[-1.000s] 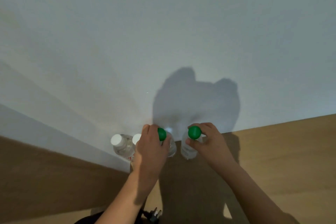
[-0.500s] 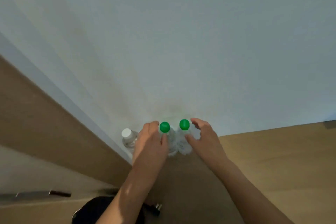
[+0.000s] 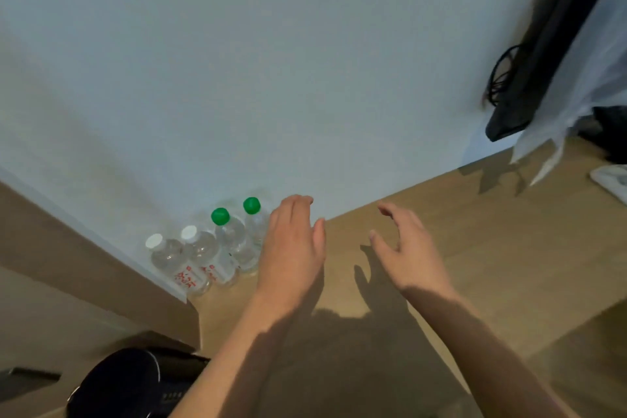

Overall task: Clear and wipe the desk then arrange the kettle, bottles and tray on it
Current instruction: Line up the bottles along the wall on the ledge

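Since half a second ago both hands have let go of the green-capped bottles and drawn away to the right, and the view has swung so that more of the desk's right side shows. The left hand (image 3: 291, 241) now hovers just right of the bottles, fingers relaxed and loosely together, holding nothing; whether it brushes the nearest bottle cannot be told. The right hand (image 3: 405, 248) floats over the bare wood further right, fingers spread and slightly bent, also holding nothing. Four clear bottles stand upright in a tight row along the white wall (image 3: 305, 61) at the desk's (image 3: 475, 248) back left corner: a white-capped bottle (image 3: 166, 254) at the far left, a second white-capped bottle (image 3: 200, 248) beside it, both with red print on their labels, then a green-capped bottle (image 3: 230, 234) and a second green-capped bottle (image 3: 254, 224) nearest the left hand. Neighbouring bottles look as if they touch. A black kettle (image 3: 125, 383) sits at the lower left, partly hidden behind the left forearm. At the upper right a dark object with a looped black cable (image 3: 502, 78) hangs by the wall, with pale translucent plastic (image 3: 576, 95) beside it.
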`<state>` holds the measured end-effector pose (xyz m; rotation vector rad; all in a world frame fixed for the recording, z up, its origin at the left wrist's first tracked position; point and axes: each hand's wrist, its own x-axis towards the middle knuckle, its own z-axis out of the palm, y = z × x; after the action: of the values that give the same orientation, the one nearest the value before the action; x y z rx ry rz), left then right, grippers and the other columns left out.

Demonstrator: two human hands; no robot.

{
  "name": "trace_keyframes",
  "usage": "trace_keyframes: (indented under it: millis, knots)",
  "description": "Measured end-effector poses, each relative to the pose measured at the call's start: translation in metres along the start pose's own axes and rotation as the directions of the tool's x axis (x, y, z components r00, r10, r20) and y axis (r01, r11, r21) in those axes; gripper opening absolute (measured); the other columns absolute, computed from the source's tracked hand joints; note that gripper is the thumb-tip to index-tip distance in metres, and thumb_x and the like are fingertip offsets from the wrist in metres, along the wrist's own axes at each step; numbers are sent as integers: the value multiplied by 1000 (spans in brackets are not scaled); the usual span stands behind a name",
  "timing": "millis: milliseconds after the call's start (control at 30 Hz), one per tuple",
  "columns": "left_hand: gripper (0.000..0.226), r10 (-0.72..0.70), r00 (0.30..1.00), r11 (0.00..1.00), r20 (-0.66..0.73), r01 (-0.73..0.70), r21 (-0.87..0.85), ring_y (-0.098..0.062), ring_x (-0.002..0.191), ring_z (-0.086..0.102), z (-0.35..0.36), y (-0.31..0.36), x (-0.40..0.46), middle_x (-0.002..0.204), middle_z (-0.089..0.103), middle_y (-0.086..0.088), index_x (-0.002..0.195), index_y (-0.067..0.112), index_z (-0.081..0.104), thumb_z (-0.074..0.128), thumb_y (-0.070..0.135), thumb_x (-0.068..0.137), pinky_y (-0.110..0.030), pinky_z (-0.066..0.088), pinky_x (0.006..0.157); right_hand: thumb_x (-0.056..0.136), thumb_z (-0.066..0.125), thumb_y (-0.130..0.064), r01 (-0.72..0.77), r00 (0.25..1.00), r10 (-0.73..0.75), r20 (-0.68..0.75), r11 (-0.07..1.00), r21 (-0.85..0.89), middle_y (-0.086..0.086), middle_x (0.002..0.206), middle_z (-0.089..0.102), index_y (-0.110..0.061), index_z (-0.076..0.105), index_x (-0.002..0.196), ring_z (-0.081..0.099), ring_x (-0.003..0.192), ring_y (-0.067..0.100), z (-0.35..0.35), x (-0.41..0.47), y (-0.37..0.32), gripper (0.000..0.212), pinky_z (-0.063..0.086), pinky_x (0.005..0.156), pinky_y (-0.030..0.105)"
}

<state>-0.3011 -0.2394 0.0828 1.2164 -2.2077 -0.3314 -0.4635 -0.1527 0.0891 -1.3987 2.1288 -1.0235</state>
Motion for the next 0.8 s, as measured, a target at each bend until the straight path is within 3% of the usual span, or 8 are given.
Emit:
trace_keyframes:
  millis: [167, 233, 400, 467, 533, 633, 800]
  knots:
    - [31, 133, 991, 991, 35, -132, -19, -34, 114, 57, 48, 95, -11, 121, 60, -16, 122, 2, 59, 63, 14, 94, -39, 42, 99, 99, 55, -27, -61, 991, 62, -122, 998, 7, -9, 147, 43, -23, 42, 146, 39, 132, 4, -84, -50, 60, 49, 26, 107, 19]
    - [31, 192, 979, 981, 65, -190, -45, -33, 113, 58, 71, 151, -20, 120, 60, -16, 122, 1, 60, 64, 13, 94, -35, 40, 99, 99, 55, -29, -123, 977, 123, -171, 992, 14, -11, 146, 43, -25, 42, 146, 39, 132, 4, -129, -74, 93, 49, 28, 107, 20]
    - [35, 359, 924, 931, 129, -346, -115, -29, 118, 58, 131, 299, -50, 125, 61, -14, 128, 3, 59, 61, 18, 97, -41, 47, 103, 97, 58, -28, -240, 927, 228, -298, 971, -4, -10, 142, 46, -25, 46, 142, 50, 123, 11, -237, -144, 177, 47, 32, 101, 16]
    - [36, 439, 888, 894, 139, -416, -166, -26, 120, 56, 156, 361, -63, 128, 59, -12, 130, 5, 58, 59, 20, 98, -36, 43, 105, 97, 58, -27, -304, 888, 284, -362, 953, 3, -9, 143, 46, -26, 46, 142, 53, 120, 15, -284, -178, 209, 47, 37, 102, 22]
    - [37, 503, 849, 859, 163, -468, -208, -22, 122, 54, 176, 419, -76, 131, 58, -9, 132, 8, 57, 57, 24, 99, -30, 40, 106, 97, 57, -24, -362, 836, 335, -434, 932, 22, -7, 144, 45, -24, 46, 143, 46, 128, 9, -329, -211, 239, 47, 31, 105, 18]
    - [36, 597, 783, 793, 176, -544, -275, -24, 121, 55, 204, 494, -91, 130, 58, -11, 130, 6, 58, 58, 22, 98, -34, 42, 106, 96, 59, -19, -430, 744, 392, -542, 901, 60, -4, 143, 48, -21, 48, 142, 44, 130, 8, -383, -251, 277, 47, 26, 104, 14]
    - [34, 700, 679, 706, 221, -610, -361, -18, 118, 55, 255, 588, -105, 127, 58, -6, 129, 11, 58, 60, 24, 97, -24, 39, 101, 96, 60, -23, -519, 616, 502, -607, 838, 167, -7, 144, 46, -25, 45, 143, 44, 128, 5, -440, -293, 335, 50, 29, 104, 15]
